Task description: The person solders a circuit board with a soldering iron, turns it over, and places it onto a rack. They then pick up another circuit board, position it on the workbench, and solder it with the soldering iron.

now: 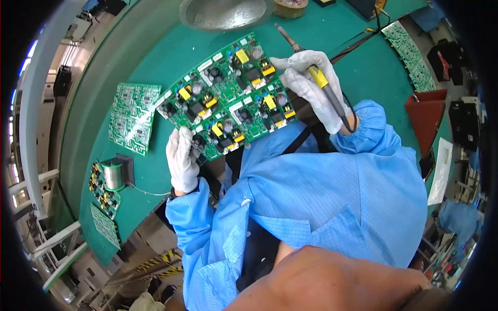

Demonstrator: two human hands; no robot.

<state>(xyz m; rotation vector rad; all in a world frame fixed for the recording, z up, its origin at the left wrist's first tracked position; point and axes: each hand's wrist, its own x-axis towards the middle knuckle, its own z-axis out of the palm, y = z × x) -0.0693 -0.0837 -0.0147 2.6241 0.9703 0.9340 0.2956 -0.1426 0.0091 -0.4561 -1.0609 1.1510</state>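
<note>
A green circuit board panel [224,115], crowded with yellow, black and white components, is tilted above the bench in front of me. My left hand [182,159], in a white glove, grips its lower left edge. In my right hand [314,85], also gloved, is a soldering iron [317,76] with a yellow and black handle. Its tip points up and away to the left, apart from the panel. Fingers of that same hand reach the panel's right edge; whether they press on it I cannot tell. The iron's cord loops by my right wrist.
Left of the panel lies another board [134,118], solder side up. Nearer stand a solder wire spool [114,176] and more boards [106,226]. A round metal dish [223,13] sits at the far edge. Boards [410,56] and a red-brown bin [426,116] are at right.
</note>
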